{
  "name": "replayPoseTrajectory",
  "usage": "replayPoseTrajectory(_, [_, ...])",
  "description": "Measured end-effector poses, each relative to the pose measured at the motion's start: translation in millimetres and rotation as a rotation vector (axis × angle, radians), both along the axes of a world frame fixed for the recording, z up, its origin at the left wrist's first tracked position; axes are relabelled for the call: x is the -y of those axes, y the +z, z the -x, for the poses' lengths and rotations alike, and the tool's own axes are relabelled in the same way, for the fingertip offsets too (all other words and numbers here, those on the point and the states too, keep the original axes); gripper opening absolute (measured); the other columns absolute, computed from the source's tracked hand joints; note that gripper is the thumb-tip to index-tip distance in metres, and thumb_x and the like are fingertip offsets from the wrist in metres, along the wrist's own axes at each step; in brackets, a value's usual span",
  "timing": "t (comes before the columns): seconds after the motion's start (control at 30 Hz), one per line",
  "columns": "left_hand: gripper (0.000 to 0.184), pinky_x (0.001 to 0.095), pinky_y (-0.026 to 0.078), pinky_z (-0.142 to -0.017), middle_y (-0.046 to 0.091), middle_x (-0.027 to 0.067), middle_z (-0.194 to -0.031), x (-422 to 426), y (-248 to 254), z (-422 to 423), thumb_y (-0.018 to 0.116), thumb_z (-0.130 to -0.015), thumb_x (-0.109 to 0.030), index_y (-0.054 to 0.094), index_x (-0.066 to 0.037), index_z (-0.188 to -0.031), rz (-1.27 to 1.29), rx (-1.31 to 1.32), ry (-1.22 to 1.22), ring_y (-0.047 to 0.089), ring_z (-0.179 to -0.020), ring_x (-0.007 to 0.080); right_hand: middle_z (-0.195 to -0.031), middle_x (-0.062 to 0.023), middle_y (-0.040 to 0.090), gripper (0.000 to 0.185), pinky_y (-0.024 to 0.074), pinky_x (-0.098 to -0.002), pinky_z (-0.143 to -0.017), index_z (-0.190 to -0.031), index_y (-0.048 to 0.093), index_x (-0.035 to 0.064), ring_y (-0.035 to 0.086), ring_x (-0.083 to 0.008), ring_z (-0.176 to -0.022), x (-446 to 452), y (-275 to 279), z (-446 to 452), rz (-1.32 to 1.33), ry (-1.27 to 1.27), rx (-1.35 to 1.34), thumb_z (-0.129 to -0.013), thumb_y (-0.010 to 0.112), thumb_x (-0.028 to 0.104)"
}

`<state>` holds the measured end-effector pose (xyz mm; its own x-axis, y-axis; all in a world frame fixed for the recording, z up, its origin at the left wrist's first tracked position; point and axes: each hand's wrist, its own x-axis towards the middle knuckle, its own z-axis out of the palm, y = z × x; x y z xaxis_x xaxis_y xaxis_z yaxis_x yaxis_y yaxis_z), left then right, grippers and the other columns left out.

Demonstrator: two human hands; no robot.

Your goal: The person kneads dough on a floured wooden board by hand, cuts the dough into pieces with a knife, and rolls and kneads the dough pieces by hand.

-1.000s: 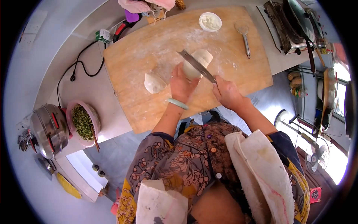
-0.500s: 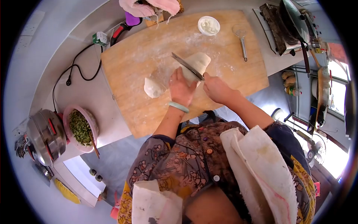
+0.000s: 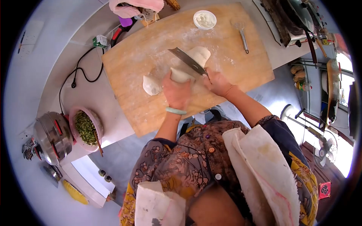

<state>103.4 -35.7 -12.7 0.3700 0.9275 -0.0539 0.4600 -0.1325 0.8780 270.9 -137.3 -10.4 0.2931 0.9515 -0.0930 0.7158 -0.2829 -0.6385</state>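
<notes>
My right hand [image 3: 218,81] is wrapped round the handle of a wide-bladed knife [image 3: 187,61], over the middle of the wooden board [image 3: 132,113]. Fingers and thumb of my left hand [image 3: 177,91], with a pale bangle at the wrist, grip a cut piece of white dough [image 3: 181,75]. A larger dough piece [image 3: 200,55] lies on the far side of the blade, apart from the held piece. To the left of my left hand, another dough lump [image 3: 152,85] rests on the floury board.
A bowl of white powder [image 3: 204,19] and a wire-headed tool [image 3: 244,40] are at the board's far side. A pink bowl of chopped greens [image 3: 98,124] and a steel pot [image 3: 52,138] stand at left. A stove with a pan [image 3: 296,17] is at far right.
The knife has come through the dough, and the nearer piece is now separate from the larger one. My left hand has closed on it and shifted slightly left, towards me.
</notes>
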Motion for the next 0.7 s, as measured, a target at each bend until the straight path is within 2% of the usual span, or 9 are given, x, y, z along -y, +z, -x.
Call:
replayPoseTrajectory(0.03, [0.077, 0.0466, 0.043, -0.105, 0.056, 0.0229, -0.130, -1.7, 3.8, 7.0, 0.083, -0.071, -0.018, 0.046, 0.003, -0.135, 0.074, 0.052, 0.038, 0.052, -0.121, 0.0423, -0.076, -0.0280, 0.062, 0.027, 0.0519, -0.0528, -0.064, -0.113, 0.052, -0.0008, 0.065, -0.0454, -0.071, 2.6, 2.5, -0.4, 0.002, -0.041, -0.068, -0.096, 0.052, 0.020])
replayPoseTrajectory(0.13, [0.075, 0.0464, 0.044, -0.104, 0.056, 0.0239, -0.132, -5.3, 25.8, 25.1, 0.081, -0.074, -0.020, 0.046, 0.004, -0.136, 0.116, 0.080, -0.166, 0.053, -0.120, 0.0437, -0.072, -0.0261, 0.060, 0.024, 0.0493, -0.0493, -0.058, -0.112, 0.052, -0.0011, 0.063, -0.0438, -0.067, 12.1, 19.6, 2.4, -0.115, -0.105, -0.122, -0.097, 0.054, 0.016])
replayPoseTrajectory(0.23, [0.076, 0.0455, 0.041, -0.107, 0.051, 0.0261, -0.138, -1.2, 7.4, 29.8, 0.078, -0.079, -0.023, 0.043, 0.004, -0.140, 0.013, -0.061, -0.346, 0.048, -0.128, 0.0450, -0.069, -0.0241, 0.059, 0.023, 0.0469, -0.0474, -0.055, -0.113, 0.052, -0.0015, 0.061, -0.0434, -0.063, 20.6, 46.9, 1.9, -0.189, -0.195, -0.255, -0.095, 0.058, 0.011])
replayPoseTrajectory(0.33, [0.075, 0.0458, 0.037, -0.111, 0.046, 0.0292, -0.143, -0.3, 0.4, 27.2, 0.076, -0.083, -0.026, 0.041, 0.005, -0.142, -0.229, -0.160, -0.416, 0.042, -0.134, 0.0463, -0.066, -0.0230, 0.058, 0.022, 0.0452, -0.0477, -0.054, -0.112, 0.052, -0.0022, 0.060, -0.0425, -0.061, 18.5, 61.4, -0.9, -0.271, -0.196, -0.167, -0.093, 0.060, 0.006])
replayPoseTrajectory(0.43, [0.075, 0.0472, 0.033, -0.114, 0.043, 0.0314, -0.145, 5.0, 12.1, 27.7, 0.075, -0.084, -0.026, 0.041, 0.007, -0.142, -0.191, -0.075, -0.317, 0.037, -0.137, 0.0470, -0.066, -0.0230, 0.058, 0.020, 0.0453, -0.0471, -0.054, -0.110, 0.053, -0.0019, 0.061, -0.0420, -0.061, 15.1, 90.7, -2.1, -0.283, -0.268, -0.239, -0.094, 0.058, 0.008])
replayPoseTrajectory(0.53, [0.075, 0.0495, 0.032, -0.114, 0.042, 0.0325, -0.145, 2.2, 22.5, 26.4, 0.075, -0.084, -0.028, 0.042, 0.009, -0.140, -0.161, -0.090, -0.303, 0.038, -0.136, 0.0468, -0.067, -0.0226, 0.060, 0.019, 0.0458, -0.0471, -0.053, -0.108, 0.054, -0.0004, 0.062, -0.0409, -0.062, 18.2, 85.4, -18.2, -0.225, -0.217, -0.045, -0.095, 0.058, 0.011])
replayPoseTrajectory(0.7, [0.086, 0.0529, 0.027, -0.115, 0.043, 0.0293, -0.146, -18.3, 12.3, 4.6, 0.076, -0.081, -0.042, 0.040, 0.008, -0.142, -0.284, -0.269, -0.367, 0.040, -0.137, 0.0413, -0.071, -0.0240, 0.061, 0.020, 0.0471, -0.0496, -0.057, -0.110, 0.055, 0.0022, 0.062, -0.0428, -0.066, 22.0, 74.5, -17.2, -0.118, -0.065, 0.061, -0.095, 0.058, 0.015])
